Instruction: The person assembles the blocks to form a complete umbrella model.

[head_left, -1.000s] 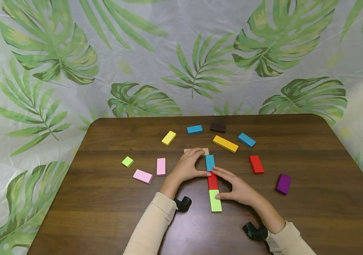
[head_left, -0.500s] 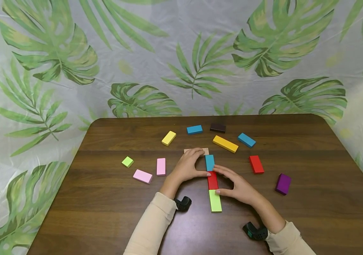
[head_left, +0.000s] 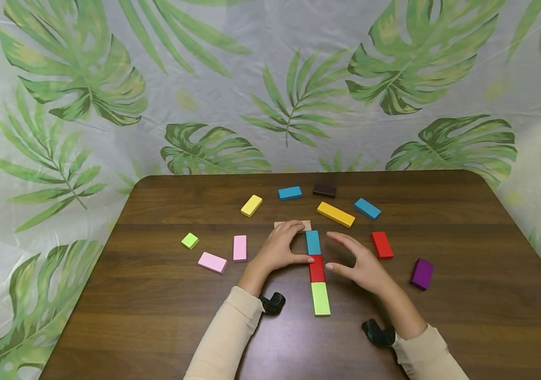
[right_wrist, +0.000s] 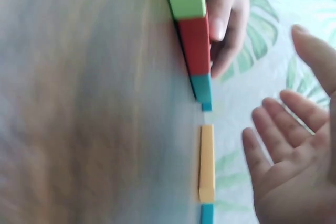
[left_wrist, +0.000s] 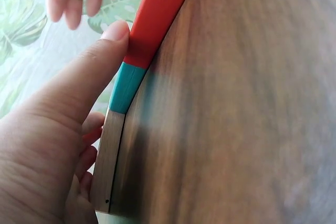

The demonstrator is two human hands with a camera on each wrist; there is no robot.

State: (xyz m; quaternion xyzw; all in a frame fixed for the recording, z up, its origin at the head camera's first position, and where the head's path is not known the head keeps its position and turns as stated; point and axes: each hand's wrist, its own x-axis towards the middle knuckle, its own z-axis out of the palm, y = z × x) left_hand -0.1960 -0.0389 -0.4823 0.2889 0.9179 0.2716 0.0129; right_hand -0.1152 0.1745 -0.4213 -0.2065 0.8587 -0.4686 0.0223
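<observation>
A teal block (head_left: 313, 243), a red block (head_left: 316, 272) and a light green block (head_left: 320, 300) lie end to end in a row. Across the row's far end lies a plain wooden block (head_left: 307, 226), partly covered by my left hand (head_left: 277, 250). That hand's fingertips rest on the wooden block, while its thumb touches the red block's side, as the left wrist view also shows. My right hand (head_left: 365, 266) hovers just right of the row, fingers spread and apart from the blocks. In the right wrist view its palm is bare.
Loose blocks surround the row: two pink (head_left: 239, 248), a small green (head_left: 190, 241) and a yellow (head_left: 252, 206) leftward; blue (head_left: 290, 193), dark brown (head_left: 324, 190) and orange (head_left: 335, 215) at the back; another blue (head_left: 367, 208), a red (head_left: 382, 245) and a purple (head_left: 422, 274) rightward.
My right hand has come off the row's right side and moved a little right and away from me. The left hand and the row have stayed put.
</observation>
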